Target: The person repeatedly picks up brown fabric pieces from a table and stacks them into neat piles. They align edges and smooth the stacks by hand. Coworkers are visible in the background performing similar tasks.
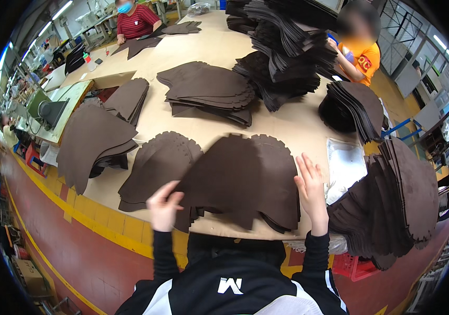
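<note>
Between my hands a dark brown cut panel [224, 176], blurred at its top edge, is tilted over the table's near side. My left hand [164, 206] pinches its left corner between thumb and fingers. My right hand [311, 184] is raised with fingers stretched apart, holding nothing, just right of a stack of like panels [281, 173] with notched, rounded tops. Another notched stack [153, 170] lies behind my left hand, partly covered by the held panel. What lies directly beneath the held panel is hidden.
Brown panel stacks stand at the left [91, 139], centre [209, 89] and right [403, 194]; a tall pile [287, 47] rises at the back. A white plastic sheet [344, 168] lies right of my right hand. Co-workers in red [136, 23] and orange [361, 58] stand across the table.
</note>
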Demonstrator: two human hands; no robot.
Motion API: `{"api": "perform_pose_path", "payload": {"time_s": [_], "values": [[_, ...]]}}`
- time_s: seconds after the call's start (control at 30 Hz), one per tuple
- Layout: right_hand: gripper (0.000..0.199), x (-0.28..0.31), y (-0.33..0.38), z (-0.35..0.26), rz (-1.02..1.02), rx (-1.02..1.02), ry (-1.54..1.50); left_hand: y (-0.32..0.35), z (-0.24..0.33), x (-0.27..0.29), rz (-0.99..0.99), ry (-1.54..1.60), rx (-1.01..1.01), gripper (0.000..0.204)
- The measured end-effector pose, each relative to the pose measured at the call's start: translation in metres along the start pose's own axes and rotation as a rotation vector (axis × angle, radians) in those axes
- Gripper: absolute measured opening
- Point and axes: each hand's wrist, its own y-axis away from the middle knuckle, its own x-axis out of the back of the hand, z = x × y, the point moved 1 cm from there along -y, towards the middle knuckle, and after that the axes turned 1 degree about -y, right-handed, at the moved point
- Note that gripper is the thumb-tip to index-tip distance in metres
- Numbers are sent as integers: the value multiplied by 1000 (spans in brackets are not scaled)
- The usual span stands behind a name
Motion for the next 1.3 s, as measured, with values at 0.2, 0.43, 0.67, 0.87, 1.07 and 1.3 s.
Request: {"api": "perform_pose_path", "payload": {"time_s": [0.2,0.43,0.67,0.87,1.07,1.3], "values": [[50,-26,21,-61,-313,469,-100,-16,-8,91,449,-1063,-164,56],[46,-71,-63,-25,-255,264,129,21,-11,-51,-243,-151,-56,45],[52,-46,-50,-20,-24,240,91,29,-11,-94,-86,-619,-301,57],[48,-46,-11,1,-202,59,201,27,-5,-98,-245,-550,-355,38],[54,-10,-3,8,-37,71,142,23,9,-59,-141,134,38,23],[52,-33,16,-64,-334,562,-64,-15,-12,102,351,-464,92,31]]}}
